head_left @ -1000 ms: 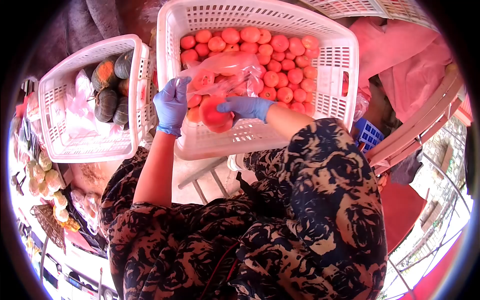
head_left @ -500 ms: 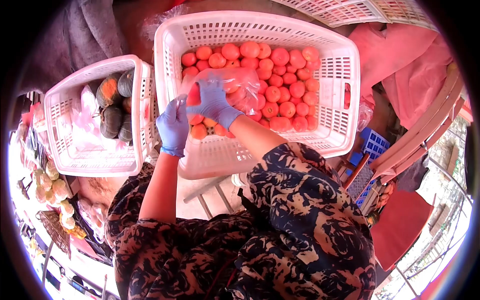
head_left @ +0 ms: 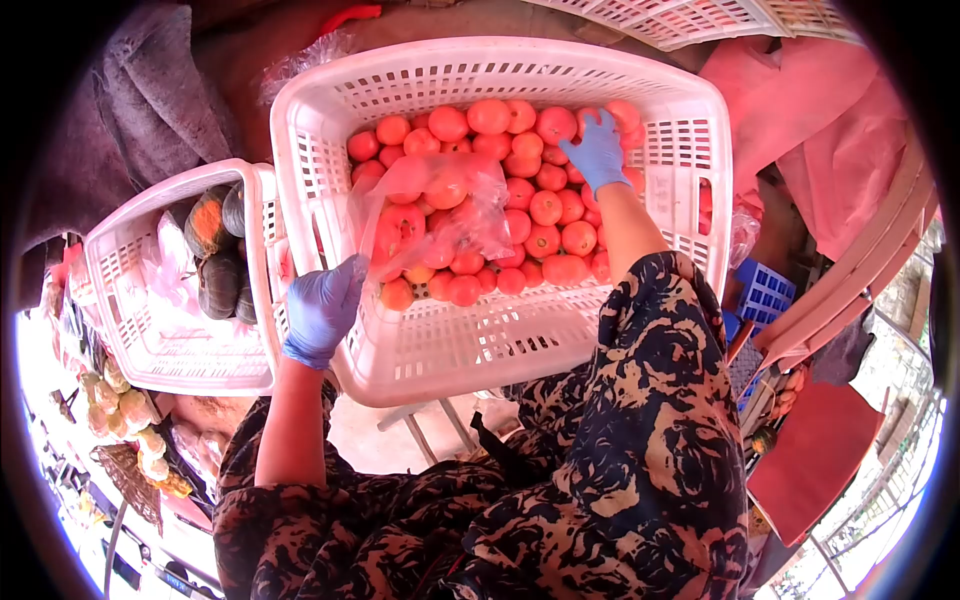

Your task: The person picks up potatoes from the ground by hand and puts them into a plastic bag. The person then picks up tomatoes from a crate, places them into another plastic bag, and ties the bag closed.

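Observation:
My left hand point(head_left: 322, 312), in a blue glove, is closed on the edge of a clear plastic bag point(head_left: 480, 222) at the left rim of a large white crate point(head_left: 500, 370). The bag stretches over the tomatoes point(head_left: 545, 208) that fill the crate's far part. Whether any of the red shapes seen through the film lie inside the bag, I cannot tell. My right hand point(head_left: 597, 155), gloved in blue too, reaches down onto tomatoes near the crate's far right corner. Its fingers are spread over them, touching or just above.
Left of the large crate stands a smaller white crate point(head_left: 180, 375) with several dark green pumpkins point(head_left: 220, 285) and pinkish plastic bags. Another white crate point(head_left: 690, 25) is at the top edge. A blue basket point(head_left: 765, 295) sits at the right, near a curved rail point(head_left: 840, 290).
My right hand has left the bag and my left hand, moving right to the tomatoes in the far right corner. My left hand keeps its hold on the bag. The view has shifted slightly.

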### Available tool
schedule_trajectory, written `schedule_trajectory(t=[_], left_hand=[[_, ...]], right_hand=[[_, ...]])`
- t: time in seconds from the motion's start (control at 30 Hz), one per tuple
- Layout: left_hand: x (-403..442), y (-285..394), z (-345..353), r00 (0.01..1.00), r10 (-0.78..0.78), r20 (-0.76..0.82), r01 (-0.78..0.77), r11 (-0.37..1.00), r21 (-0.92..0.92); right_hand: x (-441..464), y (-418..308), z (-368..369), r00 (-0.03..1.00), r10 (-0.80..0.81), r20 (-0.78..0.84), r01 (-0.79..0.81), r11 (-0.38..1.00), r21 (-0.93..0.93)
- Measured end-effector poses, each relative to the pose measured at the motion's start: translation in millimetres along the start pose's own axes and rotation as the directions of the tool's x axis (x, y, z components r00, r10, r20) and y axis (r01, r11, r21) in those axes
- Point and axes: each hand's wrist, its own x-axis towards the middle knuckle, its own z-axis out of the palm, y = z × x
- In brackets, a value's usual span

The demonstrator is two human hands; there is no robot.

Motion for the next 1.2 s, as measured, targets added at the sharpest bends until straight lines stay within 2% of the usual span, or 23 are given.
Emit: schedule_trajectory(t=[0.07,0.17,0.2,0.27,0.3,0.33,0.37,0.43,0.47,0.57,0.67,0.77,0.8,0.9,0.97,1.03,1.1,1.2], left_hand=[[-1.0,-7.4,6.0,0.998,-0.043,-0.049,0.039,0.996,-0.077],[1.6,-4.5,2.6,0.996,-0.089,-0.013,0.087,0.992,-0.095],[-1.2,-5.0,4.9,0.997,-0.052,-0.055,0.046,0.994,-0.102],[-5.1,-1.4,-2.9,0.998,-0.056,-0.019,0.055,0.996,-0.071],[-5.9,-2.0,-5.6,0.998,-0.059,-0.001,0.059,0.997,-0.056],[-5.5,-0.1,-4.6,0.998,-0.011,-0.061,0.008,0.999,-0.053],[-7.4,1.5,-8.4,0.999,-0.029,-0.04,0.026,0.998,-0.063],[-8.4,-0.4,-2.9,0.993,-0.076,-0.094,0.062,0.987,-0.147],[-10.9,-3.6,-4.3,0.997,-0.053,-0.058,0.047,0.994,-0.095],[-10.8,-5.6,-3.3,0.997,-0.037,-0.073,0.033,0.998,-0.05],[-9.6,-6.0,-2.6,0.995,-0.034,-0.094,0.028,0.997,-0.07],[-9.0,-5.3,-1.8,0.997,-0.03,-0.076,0.025,0.997,-0.068],[-7.7,-3.7,-2.8,0.997,-0.044,-0.071,0.038,0.996,-0.078],[-6.5,-2.0,-2.5,0.994,-0.057,-0.095,0.046,0.993,-0.112],[-9.3,-3.4,-0.7,0.99,-0.045,-0.133,0.029,0.993,-0.114],[-11.2,-4.7,-2.3,0.993,-0.079,-0.086,0.07,0.993,-0.095],[-13.1,-5.6,-4.1,0.992,-0.105,-0.063,0.1,0.992,-0.082],[-13.5,-3.8,-2.5,0.989,-0.117,-0.085,0.108,0.988,-0.11]], right_hand=[[9.7,-1.2,7.1,0.979,-0.199,-0.034,0.2,0.98,0.011],[38.0,-8.5,25.6,0.957,-0.003,0.29,0.052,0.986,-0.161],[37.9,-13.7,19.0,0.94,0.052,0.337,0.042,0.963,-0.266],[36.1,-34.5,-10.5,0.895,0.155,0.419,0.058,0.89,-0.452],[37.6,-42.5,-23.2,0.888,0.19,0.419,0.015,0.899,-0.439],[34.5,-47.6,-33.6,0.873,0.217,0.436,-0.011,0.904,-0.428],[31.0,-53.3,-39.5,0.857,0.245,0.453,-0.037,0.907,-0.42],[31.8,-60.4,-50.3,0.8,0.298,0.521,-0.071,0.909,-0.412],[33.4,-60.1,-52.4,0.77,0.328,0.547,-0.094,0.907,-0.411],[46.2,-21.9,-13.6,0.758,0.177,0.627,-0.043,0.974,-0.222],[48.4,-30.5,-40.8,0.709,0.161,0.686,-0.044,0.982,-0.184],[54.8,-23.0,-24.2,0.692,0.133,0.71,-0.035,0.988,-0.15],[53.4,-24.4,-15.6,0.743,0.086,0.664,0.0,0.992,-0.13],[62.2,-24.3,-11.8,0.696,0.097,0.711,0.02,0.988,-0.155],[62.3,-11.3,16.6,0.772,0.122,0.624,-0.084,0.992,-0.09],[57.4,-14.0,10.7,0.809,0.118,0.576,-0.103,0.993,-0.059],[36.5,-11.0,-3.4,0.816,0.078,0.573,-0.044,0.996,-0.074],[0.5,12.2,2.9,0.876,-0.101,0.471,0.028,0.987,0.16]])
